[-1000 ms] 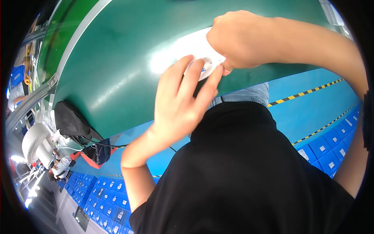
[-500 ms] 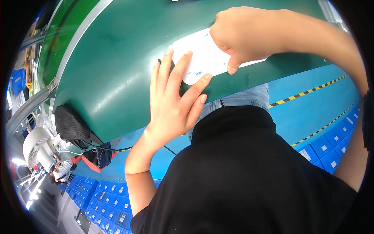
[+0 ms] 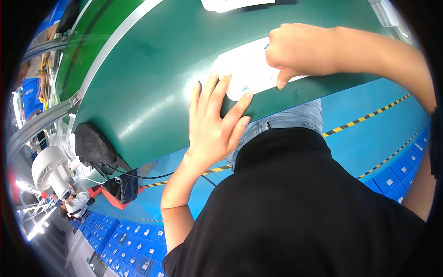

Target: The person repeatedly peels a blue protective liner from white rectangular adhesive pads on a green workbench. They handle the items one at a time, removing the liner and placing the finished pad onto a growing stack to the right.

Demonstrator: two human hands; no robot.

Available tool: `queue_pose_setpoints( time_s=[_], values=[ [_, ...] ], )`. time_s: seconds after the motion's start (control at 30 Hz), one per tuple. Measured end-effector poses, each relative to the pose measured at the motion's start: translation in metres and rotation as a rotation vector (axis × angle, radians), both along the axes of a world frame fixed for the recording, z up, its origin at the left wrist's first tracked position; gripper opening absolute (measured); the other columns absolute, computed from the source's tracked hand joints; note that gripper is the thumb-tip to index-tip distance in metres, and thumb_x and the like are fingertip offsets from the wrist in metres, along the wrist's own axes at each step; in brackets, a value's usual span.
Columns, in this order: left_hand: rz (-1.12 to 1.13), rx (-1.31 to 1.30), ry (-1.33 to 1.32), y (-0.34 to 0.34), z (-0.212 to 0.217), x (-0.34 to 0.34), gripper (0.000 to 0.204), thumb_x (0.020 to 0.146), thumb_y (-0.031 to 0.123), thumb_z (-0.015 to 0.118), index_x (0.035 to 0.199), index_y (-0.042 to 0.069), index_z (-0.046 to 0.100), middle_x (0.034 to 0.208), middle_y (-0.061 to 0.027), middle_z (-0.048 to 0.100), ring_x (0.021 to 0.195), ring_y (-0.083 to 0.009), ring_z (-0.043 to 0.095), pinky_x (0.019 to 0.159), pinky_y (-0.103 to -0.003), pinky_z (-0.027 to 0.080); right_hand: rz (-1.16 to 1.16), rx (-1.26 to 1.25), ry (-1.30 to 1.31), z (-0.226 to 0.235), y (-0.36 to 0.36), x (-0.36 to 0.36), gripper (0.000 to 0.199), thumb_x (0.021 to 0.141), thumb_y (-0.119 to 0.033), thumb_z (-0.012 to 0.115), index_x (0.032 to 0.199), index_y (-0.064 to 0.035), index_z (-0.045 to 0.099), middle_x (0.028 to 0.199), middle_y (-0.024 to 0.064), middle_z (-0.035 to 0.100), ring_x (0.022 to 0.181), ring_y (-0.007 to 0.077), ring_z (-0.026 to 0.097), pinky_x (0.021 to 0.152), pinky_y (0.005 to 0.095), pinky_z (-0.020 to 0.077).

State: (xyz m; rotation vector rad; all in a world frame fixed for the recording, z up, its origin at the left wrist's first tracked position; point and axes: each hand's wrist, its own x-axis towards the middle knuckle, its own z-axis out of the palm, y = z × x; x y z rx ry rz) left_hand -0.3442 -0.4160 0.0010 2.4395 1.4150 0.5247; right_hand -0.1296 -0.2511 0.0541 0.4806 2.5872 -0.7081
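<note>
The white packet (image 3: 251, 69) lies flat near the edge of the green counter (image 3: 152, 69) — left hand (image 3: 214, 124) spread open with fingertips on its corner, right hand (image 3: 300, 51) curled shut pinching its far side — probably light, floppy and slick, so edges look best to grab.

A white sheet (image 3: 249, 69) lies on the green belt (image 3: 152, 74). The left hand (image 3: 214, 124) lies flat, fingertips touching the sheet's near edge. The right hand (image 3: 300, 51) is fisted on its far side.
</note>
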Motion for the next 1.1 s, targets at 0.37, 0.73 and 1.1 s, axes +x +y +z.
queue_pose_setpoints(
  time_s=[0.37, 0.73, 1.1],
  values=[
    [0.119, 0.161, 0.037, -0.015, -0.016, 0.012, 0.036, 0.088, 0.025, 0.064, 0.120, 0.010, 0.069, 0.143, -0.0224, 0.049, 0.134, -0.0447, 0.044, 0.106, -0.065, 0.032, -0.091, 0.040, -0.084, -0.004, -0.006, 0.005, 0.038, 0.078, -0.031, 0.081, 0.078, 0.0048, 0.069, 0.071, 0.0194, 0.068, 0.072, 0.0363, 0.070, 0.065, 0.0434, 0.0565],
    [0.149, 0.256, 0.036, -0.014, -0.019, 0.022, 0.049, 0.093, 0.046, 0.061, 0.116, 0.003, 0.067, 0.134, -0.0230, 0.054, 0.131, -0.0444, 0.049, 0.102, -0.067, 0.034, 0.001, 0.105, 0.058, 0.006, -0.005, -0.018, 0.047, 0.072, -0.035, 0.085, 0.062, 0.0039, 0.060, 0.055, 0.0144, 0.059, 0.060, 0.0356, 0.065, 0.054, 0.0420, 0.0505],
    [0.196, 0.228, 0.050, -0.014, -0.022, 0.046, 0.045, 0.096, 0.043, 0.055, 0.122, 0.009, 0.068, 0.146, -0.0207, 0.049, 0.133, -0.0458, 0.045, 0.104, -0.069, 0.029, 0.089, 0.029, -0.073, -0.001, 0.002, -0.033, 0.044, 0.077, -0.033, 0.081, 0.067, 0.0055, 0.063, 0.059, 0.0167, 0.060, 0.062, 0.0361, 0.065, 0.054, 0.0426, 0.0510]
  ],
)
